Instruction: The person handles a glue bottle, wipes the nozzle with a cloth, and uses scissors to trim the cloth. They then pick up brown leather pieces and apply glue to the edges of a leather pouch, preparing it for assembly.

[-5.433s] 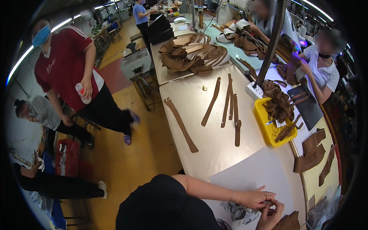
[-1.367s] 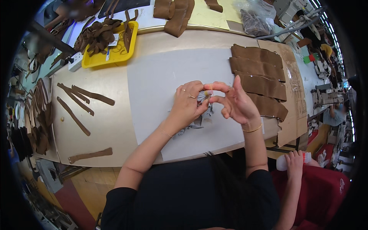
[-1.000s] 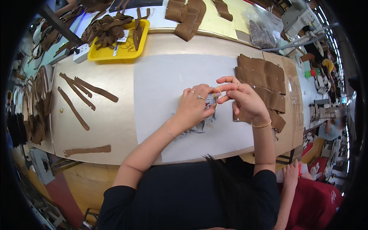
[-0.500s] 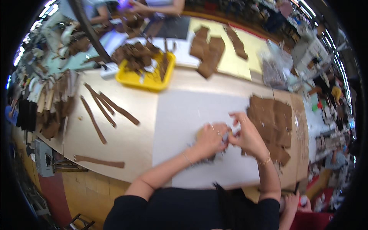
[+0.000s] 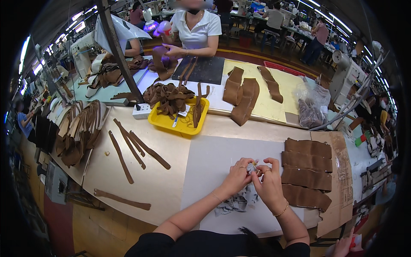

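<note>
Over the grey sheet (image 5: 209,160) my two hands meet. My left hand (image 5: 239,174) is closed round a small grey-white thing (image 5: 251,168) with a bit of yellow at its top; its exact kind is hard to make out. The thumb and fingers of my right hand (image 5: 269,183) pinch at its near side, and the index finger is crooked upward. Beneath my wrists lies a loose heap of grey scraps (image 5: 233,203), partly covered by my arms. Just right of my right hand, several brown fabric pieces (image 5: 306,177) lie in an overlapping row.
Several brown strips (image 5: 121,156) lie on the table's left part. A yellow basket (image 5: 180,128) of brown pieces stands at the back, beside a white power strip (image 5: 141,111). Across the table a person (image 5: 198,32) handles brown material. A dark post (image 5: 120,55) rises at the back left.
The view has tilted up, so the table sits lower in the picture and the far person shows more fully. My hands stay together, with the small thing now more visible between them.
</note>
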A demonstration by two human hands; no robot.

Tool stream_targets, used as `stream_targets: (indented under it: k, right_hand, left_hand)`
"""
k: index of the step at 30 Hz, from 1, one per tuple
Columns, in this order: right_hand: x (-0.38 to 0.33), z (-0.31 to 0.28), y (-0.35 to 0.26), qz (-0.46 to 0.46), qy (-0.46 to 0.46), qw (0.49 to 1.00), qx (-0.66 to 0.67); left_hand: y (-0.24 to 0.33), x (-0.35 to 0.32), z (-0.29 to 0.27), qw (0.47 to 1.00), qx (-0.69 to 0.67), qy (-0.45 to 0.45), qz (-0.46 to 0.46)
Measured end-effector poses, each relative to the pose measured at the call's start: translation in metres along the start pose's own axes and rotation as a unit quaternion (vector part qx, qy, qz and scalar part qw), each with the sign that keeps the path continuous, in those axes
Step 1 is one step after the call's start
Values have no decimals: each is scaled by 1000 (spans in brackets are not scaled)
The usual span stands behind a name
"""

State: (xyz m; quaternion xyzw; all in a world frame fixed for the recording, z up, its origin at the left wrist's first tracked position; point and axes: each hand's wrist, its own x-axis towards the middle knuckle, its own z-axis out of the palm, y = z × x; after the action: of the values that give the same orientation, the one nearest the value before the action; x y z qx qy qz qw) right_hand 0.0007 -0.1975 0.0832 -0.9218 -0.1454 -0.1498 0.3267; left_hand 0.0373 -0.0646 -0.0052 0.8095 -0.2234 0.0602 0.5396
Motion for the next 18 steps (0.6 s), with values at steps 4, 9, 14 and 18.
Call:
stream_targets:
  k: [4, 9, 14, 18]
  right_hand:
    - [5, -2, 1, -11, -31, 999, -31]
    - [12, 2, 10, -85, -44, 994, -60]
    - [16, 9, 14, -184, -8, 976, -112]
    - [17, 13, 20, -203, -24, 974, -98]
  left_hand:
    - [0, -1, 0, 1000, 5, 6, 0]
    - [-4, 0, -4, 1000, -5, 1, 2]
    - [-4, 0, -9, 998, -48, -19, -39]
    - [-5, 0, -11, 995, -62, -45, -65]
